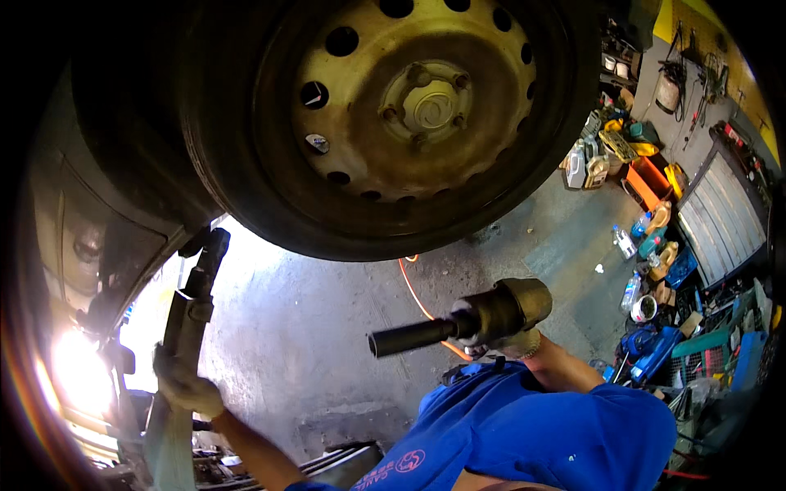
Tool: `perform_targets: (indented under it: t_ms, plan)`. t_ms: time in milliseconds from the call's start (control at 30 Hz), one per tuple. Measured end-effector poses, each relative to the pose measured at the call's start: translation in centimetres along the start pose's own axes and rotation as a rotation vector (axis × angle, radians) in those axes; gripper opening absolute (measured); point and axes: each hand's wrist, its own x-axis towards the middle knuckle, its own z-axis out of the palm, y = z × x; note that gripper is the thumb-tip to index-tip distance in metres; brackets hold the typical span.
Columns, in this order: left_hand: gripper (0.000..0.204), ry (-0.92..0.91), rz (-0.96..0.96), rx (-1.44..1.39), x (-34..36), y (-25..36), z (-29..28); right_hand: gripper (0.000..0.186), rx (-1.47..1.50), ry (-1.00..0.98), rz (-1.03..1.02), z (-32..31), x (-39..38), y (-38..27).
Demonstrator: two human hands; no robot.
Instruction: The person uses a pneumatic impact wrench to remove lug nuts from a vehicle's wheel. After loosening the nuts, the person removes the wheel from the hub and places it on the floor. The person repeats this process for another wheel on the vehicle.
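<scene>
My gloved right hand (520,344) is closed round an air impact wrench (491,315), mostly hidden behind the tool's body. A long dark socket (409,336) on the wrench points left, apart from the wheel. Above it hangs a car wheel with a worn steel rim (344,98) and a dark tyre (327,233); its hub (431,106) faces me with bolts around the centre cap. At lower left, my gloved left hand (190,391) grips the side of a metal lift arm (182,331) below the car body (90,204); some of its fingers are hidden.
An orange air hose (416,296) runs across the grey floor (303,327). Along the right stand bottles and jugs (576,168), an orange bin (647,182), blue tool cases (655,356) and a metal cabinet (720,217). Bright light (82,372) glares at the left.
</scene>
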Motion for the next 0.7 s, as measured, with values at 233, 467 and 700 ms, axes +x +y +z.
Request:
perform_targets:
  t_ms: [233,467,700]
  plan:
    - [0.056,-0.678,-0.721,-1.433,-14.8,31.4,17.0,0.032,0.892,0.032,0.582,-4.8,-1.3,-0.9]
    - [0.038,-0.623,-1.654,-2.202,-11.0,39.9,23.2,0.042,0.211,0.072,0.473,-9.8,-1.4,-3.1]
    - [0.048,-0.556,-1.669,-2.363,-5.8,41.5,24.5,0.124,-0.215,0.417,0.048,-12.8,-0.5,-4.0]
